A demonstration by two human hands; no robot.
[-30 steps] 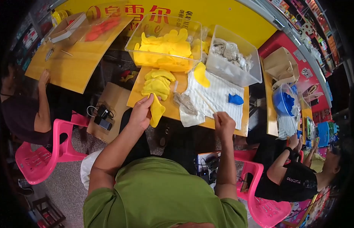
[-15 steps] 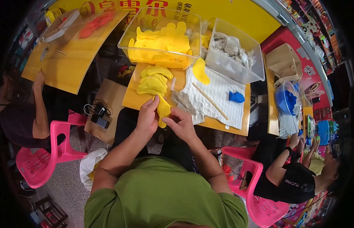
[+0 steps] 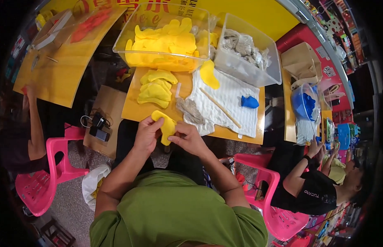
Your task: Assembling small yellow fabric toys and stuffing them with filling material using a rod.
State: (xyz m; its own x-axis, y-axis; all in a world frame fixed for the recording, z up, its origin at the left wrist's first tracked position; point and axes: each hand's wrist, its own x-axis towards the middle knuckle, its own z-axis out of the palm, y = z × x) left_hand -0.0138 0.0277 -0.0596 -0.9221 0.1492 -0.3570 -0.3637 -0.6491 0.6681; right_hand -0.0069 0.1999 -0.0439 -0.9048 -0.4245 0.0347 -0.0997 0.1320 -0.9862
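Observation:
Above my lap, just off the near table edge, I hold a yellow curved soft piece [image 3: 166, 128], banana-like in outline. My left hand [image 3: 146, 134] pinches its upper left side between thumb and fingers. Lower down, the thumb and fingertips of my right hand [image 3: 188, 139] are closed on its right edge. Several similar yellow pieces lie in a puffy pile [image 3: 155, 93] on the table ahead. A white ribbed cloth [image 3: 231, 97] lies to the right, bearing a thin wooden stick [image 3: 220, 107], a flat yellow curved piece [image 3: 209, 75] and a small blue fish-shaped piece [image 3: 249, 101].
Behind the pile stands a clear bin [image 3: 163, 57] of yellow pieces, beside a second bin [image 3: 251, 68] holding greyish plastic-wrapped material. A crumpled greyish plastic bag [image 3: 189, 110] touches the cloth. People sit left and right, near pink chairs [image 3: 47, 175]. A cardboard box [image 3: 98, 142] stands at lower left.
Between my fingers the yellow piece has turned, showing more of its broad curved face. My hands have come a little lower and left in the view, and the whole scene has shifted left.

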